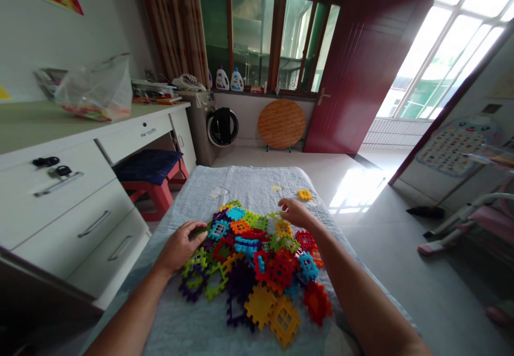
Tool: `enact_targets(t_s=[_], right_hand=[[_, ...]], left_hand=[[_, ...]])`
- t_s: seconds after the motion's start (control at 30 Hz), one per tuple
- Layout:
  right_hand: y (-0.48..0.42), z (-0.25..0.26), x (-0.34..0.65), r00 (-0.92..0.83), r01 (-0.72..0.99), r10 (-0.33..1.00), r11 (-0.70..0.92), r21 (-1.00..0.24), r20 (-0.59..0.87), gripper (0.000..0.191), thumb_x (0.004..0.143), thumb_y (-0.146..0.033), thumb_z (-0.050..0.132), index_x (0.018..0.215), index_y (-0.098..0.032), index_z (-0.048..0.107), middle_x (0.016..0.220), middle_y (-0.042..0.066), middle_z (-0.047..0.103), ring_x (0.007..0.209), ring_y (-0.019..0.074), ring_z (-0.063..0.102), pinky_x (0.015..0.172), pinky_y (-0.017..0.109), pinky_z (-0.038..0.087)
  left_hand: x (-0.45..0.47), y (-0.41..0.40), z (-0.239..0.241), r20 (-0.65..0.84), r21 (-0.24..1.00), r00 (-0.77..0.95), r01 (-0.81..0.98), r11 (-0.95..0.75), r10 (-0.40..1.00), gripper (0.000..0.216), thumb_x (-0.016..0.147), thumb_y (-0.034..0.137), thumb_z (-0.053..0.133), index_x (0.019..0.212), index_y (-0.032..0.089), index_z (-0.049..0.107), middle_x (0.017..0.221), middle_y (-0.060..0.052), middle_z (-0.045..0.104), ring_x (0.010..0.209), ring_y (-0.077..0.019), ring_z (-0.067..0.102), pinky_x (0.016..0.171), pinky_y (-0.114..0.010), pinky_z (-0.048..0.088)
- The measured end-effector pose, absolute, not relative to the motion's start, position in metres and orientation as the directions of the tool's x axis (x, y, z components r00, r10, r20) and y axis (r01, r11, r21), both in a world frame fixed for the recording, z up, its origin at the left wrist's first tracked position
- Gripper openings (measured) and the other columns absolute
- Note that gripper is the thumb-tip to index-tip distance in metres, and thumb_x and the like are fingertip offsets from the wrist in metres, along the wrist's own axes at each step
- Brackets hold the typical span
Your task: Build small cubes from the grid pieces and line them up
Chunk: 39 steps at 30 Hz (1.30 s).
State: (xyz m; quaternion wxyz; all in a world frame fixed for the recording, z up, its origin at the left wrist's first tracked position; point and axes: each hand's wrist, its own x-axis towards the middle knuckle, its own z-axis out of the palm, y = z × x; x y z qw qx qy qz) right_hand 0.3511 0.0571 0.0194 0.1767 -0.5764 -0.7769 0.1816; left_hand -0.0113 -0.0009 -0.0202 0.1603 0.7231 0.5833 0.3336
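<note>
A heap of several flat plastic interlocking tiles (257, 262) in yellow, red, blue, green, orange and purple lies on a table covered with a pale grey cloth (244, 184). My left hand (180, 244) rests at the heap's left edge, fingers curled onto a green tile. My right hand (295, 211) reaches to the heap's far right side, fingertips pinched on a small green piece. One yellow tile (304, 195) lies apart, just beyond my right hand.
A white desk with drawers (80, 184) stands to the left, a plastic bag (94, 88) on top and a red stool (155, 176) under it. Beyond the table are a washing machine (217, 126), a round wooden tabletop (281, 123) and a dark red door (361, 67).
</note>
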Motion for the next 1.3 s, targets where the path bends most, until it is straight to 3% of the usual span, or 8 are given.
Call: enact_targets(t_s=[0.07, 0.27, 0.53, 0.73, 0.9, 1.03, 1.17, 1.3], right_hand=[[0.049, 0.020, 0.353, -0.289, 0.832, 0.951, 0.307, -0.461, 0.112, 0.031, 0.070, -0.015, 0.059, 0.101, -0.016, 0.061, 0.091, 0.005, 0.065, 0.076, 0.0144, 0.057, 0.069, 0.025, 0.042], [0.017, 0.036, 0.352, -0.432, 0.757, 0.901, 0.389, -0.524, 0.045, 0.026, 0.074, -0.020, 0.058, 0.100, -0.020, 0.064, 0.092, 0.003, 0.068, 0.077, 0.0136, 0.060, 0.067, 0.023, 0.045], [0.001, 0.054, 0.309, -0.574, 0.691, 0.815, 0.536, -0.486, 0.082, 0.031, 0.075, -0.010, 0.050, 0.099, -0.019, 0.068, 0.099, 0.004, 0.070, 0.090, 0.0162, 0.062, 0.080, 0.026, 0.045], [0.007, 0.039, 0.326, -0.447, 0.813, 0.893, 0.426, -0.397, 0.041, 0.035, 0.073, -0.010, 0.052, 0.105, -0.016, 0.065, 0.108, 0.009, 0.067, 0.101, 0.0212, 0.060, 0.088, 0.030, 0.042], [0.013, 0.017, 0.360, -0.284, 0.880, 0.957, 0.284, -0.381, 0.058, 0.028, 0.074, -0.015, 0.053, 0.100, -0.015, 0.065, 0.097, 0.009, 0.067, 0.086, 0.0184, 0.061, 0.076, 0.027, 0.043], [0.018, 0.008, 0.370, -0.288, 0.846, 0.956, 0.283, -0.452, 0.061, 0.027, 0.071, -0.016, 0.053, 0.095, -0.016, 0.066, 0.090, 0.005, 0.066, 0.075, 0.0144, 0.059, 0.068, 0.023, 0.041], [0.025, 0.002, 0.375, -0.265, 0.743, 0.962, 0.245, -0.623, 0.063, 0.029, 0.072, -0.017, 0.051, 0.098, -0.017, 0.065, 0.078, 0.001, 0.066, 0.065, 0.0120, 0.056, 0.060, 0.022, 0.040], [0.034, -0.009, 0.384, -0.141, 0.681, 0.986, 0.159, -0.714, 0.085, 0.027, 0.074, -0.020, 0.050, 0.098, -0.018, 0.064, 0.076, 0.000, 0.064, 0.061, 0.0110, 0.055, 0.057, 0.022, 0.040]], left_hand=[[-0.012, 0.000, -0.021, 0.297, 0.622, 0.092, 0.736, -0.265, 0.950, 0.035, 0.077, 0.049, 0.054, 0.093, 0.019, 0.065, 0.100, -0.006, 0.068, 0.097, -0.0217, 0.062, 0.091, -0.033, 0.048], [-0.008, 0.000, -0.025, 0.397, 0.607, 0.081, 0.724, -0.328, 0.914, 0.037, 0.077, 0.049, 0.055, 0.097, 0.019, 0.064, 0.110, -0.008, 0.064, 0.109, -0.0236, 0.058, 0.101, -0.036, 0.042], [0.000, -0.007, -0.018, 0.339, 0.663, 0.127, 0.671, -0.333, 0.932, 0.035, 0.078, 0.049, 0.055, 0.097, 0.021, 0.065, 0.107, -0.006, 0.065, 0.107, -0.0229, 0.058, 0.098, -0.036, 0.044], [-0.005, -0.007, -0.017, 0.291, 0.738, 0.102, 0.609, -0.291, 0.951, 0.037, 0.080, 0.048, 0.053, 0.100, 0.019, 0.064, 0.103, -0.006, 0.065, 0.101, -0.0224, 0.060, 0.093, -0.036, 0.045], [-0.005, -0.007, -0.019, 0.282, 0.757, 0.089, 0.591, -0.279, 0.955, 0.037, 0.080, 0.048, 0.053, 0.100, 0.019, 0.063, 0.099, -0.006, 0.065, 0.092, -0.0209, 0.061, 0.086, -0.034, 0.048], [-0.002, -0.005, -0.019, 0.374, 0.670, 0.065, 0.671, -0.317, 0.925, 0.035, 0.080, 0.048, 0.052, 0.097, 0.019, 0.064, 0.100, -0.007, 0.062, 0.098, -0.0229, 0.058, 0.093, -0.038, 0.045], [0.008, 0.005, -0.010, 0.490, 0.525, 0.039, 0.785, -0.330, 0.871, 0.036, 0.079, 0.048, 0.052, 0.096, 0.019, 0.066, 0.113, -0.011, 0.057, 0.111, -0.0269, 0.052, 0.102, -0.043, 0.037], [0.035, 0.029, 0.008, 0.414, 0.403, 0.128, 0.862, -0.308, 0.901, 0.042, 0.079, 0.052, 0.051, 0.102, 0.020, 0.066, 0.126, -0.012, 0.053, 0.119, -0.0286, 0.048, 0.104, -0.042, 0.035]])
